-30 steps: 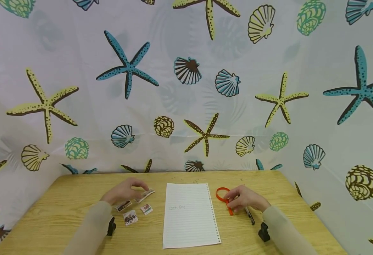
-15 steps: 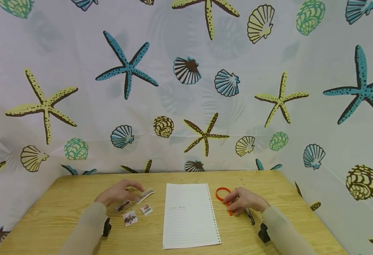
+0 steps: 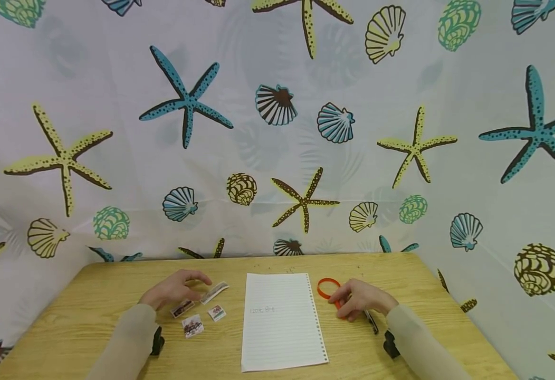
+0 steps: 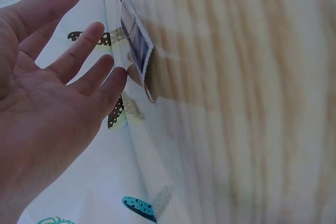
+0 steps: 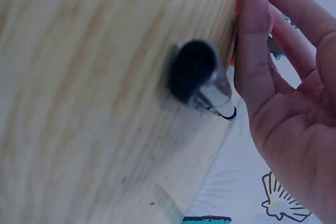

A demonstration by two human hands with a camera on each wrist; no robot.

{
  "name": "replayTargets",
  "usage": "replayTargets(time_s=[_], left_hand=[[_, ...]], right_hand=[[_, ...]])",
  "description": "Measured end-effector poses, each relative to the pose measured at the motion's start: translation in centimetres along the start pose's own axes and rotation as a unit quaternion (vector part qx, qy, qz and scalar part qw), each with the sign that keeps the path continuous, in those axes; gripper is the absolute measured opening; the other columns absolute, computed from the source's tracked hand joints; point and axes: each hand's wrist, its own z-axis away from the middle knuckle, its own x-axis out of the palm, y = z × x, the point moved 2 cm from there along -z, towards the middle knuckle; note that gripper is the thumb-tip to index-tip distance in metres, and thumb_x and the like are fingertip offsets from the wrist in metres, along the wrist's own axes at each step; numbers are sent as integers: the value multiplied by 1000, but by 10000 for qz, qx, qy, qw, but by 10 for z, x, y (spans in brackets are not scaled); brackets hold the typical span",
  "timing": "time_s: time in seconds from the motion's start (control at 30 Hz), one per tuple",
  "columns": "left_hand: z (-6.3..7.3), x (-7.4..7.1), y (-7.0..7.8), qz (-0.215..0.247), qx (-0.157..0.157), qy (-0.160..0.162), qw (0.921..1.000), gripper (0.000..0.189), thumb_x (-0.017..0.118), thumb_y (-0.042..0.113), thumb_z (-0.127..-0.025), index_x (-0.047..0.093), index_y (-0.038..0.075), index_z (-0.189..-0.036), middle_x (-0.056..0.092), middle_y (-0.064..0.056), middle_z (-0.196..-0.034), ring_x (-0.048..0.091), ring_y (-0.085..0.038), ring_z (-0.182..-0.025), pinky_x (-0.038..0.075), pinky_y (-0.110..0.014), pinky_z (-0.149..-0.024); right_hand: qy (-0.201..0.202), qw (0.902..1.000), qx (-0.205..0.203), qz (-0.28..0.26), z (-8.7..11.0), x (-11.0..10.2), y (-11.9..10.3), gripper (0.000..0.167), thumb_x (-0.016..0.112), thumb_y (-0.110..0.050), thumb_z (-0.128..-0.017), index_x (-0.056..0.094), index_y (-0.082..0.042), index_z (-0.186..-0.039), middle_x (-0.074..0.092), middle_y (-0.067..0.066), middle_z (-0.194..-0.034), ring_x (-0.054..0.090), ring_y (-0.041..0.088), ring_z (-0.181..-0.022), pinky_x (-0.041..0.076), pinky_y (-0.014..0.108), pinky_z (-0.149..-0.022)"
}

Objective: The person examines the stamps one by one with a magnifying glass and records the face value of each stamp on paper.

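Observation:
My left hand (image 3: 176,289) hovers with spread, relaxed fingers over several small picture stamps on the left of the table. Its fingertips come close to a long stamp (image 3: 214,292); another long stamp (image 3: 182,307) lies partly beneath the hand. A square stamp (image 3: 193,326) and a smaller stamp (image 3: 217,313) lie nearer me. In the left wrist view, one stamp (image 4: 137,40) shows a toothed edge, and nothing is between the fingers. My right hand (image 3: 365,297) pinches the handle of a red magnifying glass (image 3: 337,304) between thumb and fingers. Its ring points away from me.
A sheet of lined paper (image 3: 282,338) with a little faint handwriting lies between the hands. Beside my right hand is a black and silver pen (image 3: 371,322), also close in the right wrist view. A shell-patterned cloth (image 3: 287,153) hangs behind the wooden table.
My left hand has drawn back to the left, off the long stamp. My right hand stays at the magnifying glass, whose ring has shifted slightly left; the handle's lower end is now mostly hidden by fingers.

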Motion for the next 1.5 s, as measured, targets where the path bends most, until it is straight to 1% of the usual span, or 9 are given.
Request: replayTargets(time_s=[0.3, 0.43, 0.6, 0.83, 0.93, 1.17, 1.3, 1.37, 1.5], left_hand=[[-1, 2, -1, 79, -106, 30, 9999, 39, 67, 0, -86, 63, 7, -125, 50, -19, -141, 34, -48, -137, 37, -64, -104], [-1, 2, -1, 53, -100, 25, 9999, 40, 67, -2, -86, 63, 7, -125, 50, -19, -142, 32, -48, -138, 37, -64, -104], [0, 2, 0, 109, 5, -70, 9999, 41, 67, -1, -87, 62, 6, -127, 45, -23, -146, 27, -50, -140, 42, -60, -101], [0, 1, -1, 128, 40, -146, 9998, 42, 68, -2, -86, 62, 6, -127, 44, -24, -146, 26, -50, -140, 43, -58, -100], [-1, 1, -1, 70, 48, -160, 9998, 43, 68, -3, -85, 62, 7, -127, 44, -23, -146, 25, -50, -140, 39, -61, -103], [-4, 1, -3, -79, -66, -139, 9998, 40, 69, -3, -82, 67, 10, -120, 47, -20, -144, 25, -49, -141, 20, -73, -108], [-6, 1, -4, -239, -36, -152, 9996, 35, 69, -3, -82, 70, 12, -113, 45, -22, -147, 26, -50, -141, 18, -74, -108], [-6, 1, -3, -300, -10, -213, 9993, 33, 68, -3, -82, 72, 13, -111, 40, -24, -150, 24, -51, -142, 18, -74, -108], [-6, 4, 1, -303, -14, -397, 9987, 32, 66, -4, -82, 72, 12, -110, 29, -29, -155, 19, -53, -143, 20, -72, -109]], right_hand=[[265, 9994, 61, 214, -1, 1, 0, 37, 73, 1, -79, 72, -6, -115, 64, 5, -77, 62, 12, -60, 58, 30, -60], [183, 9998, 11, 74, 0, -1, 2, 38, 72, 2, -79, 71, -6, -116, 67, 5, -76, 58, 11, -59, 55, 28, -57], [55, 9999, -126, 37, -1, -4, 4, 39, 77, -2, -79, 71, -7, -117, 69, 4, -79, 58, 9, -62, 50, 23, -54], [39, 9992, -380, 92, 2, -8, 3, 43, 78, -6, -81, 68, -5, -122, 67, 7, -82, 62, 11, -67, 56, 27, -61], [7, 9990, -443, 64, 1, -8, 5, 43, 77, -6, -82, 67, -5, -123, 66, 7, -82, 62, 12, -68, 58, 28, -64], [-136, 9979, -619, -105, -1, -5, 2, 44, 75, -6, -84, 65, -3, -126, 67, 8, -89, 64, 14, -76, 59, 30, -68], [-161, 9969, -769, -98, -4, -2, -2, 44, 74, -7, -86, 64, -3, -128, 68, 14, -101, 65, 16, -86, 58, 30, -71], [-159, 9965, -820, -94, -6, 0, -5, 44, 74, -8, -86, 64, -4, -129, 68, 16, -105, 65, 16, -88, 58, 29, -73], [-219, 9957, -859, -273, -9, 5, -12, 45, 73, -7, -86, 63, -4, -130, 68, 14, -103, 65, 16, -87, 59, 30, -76]])
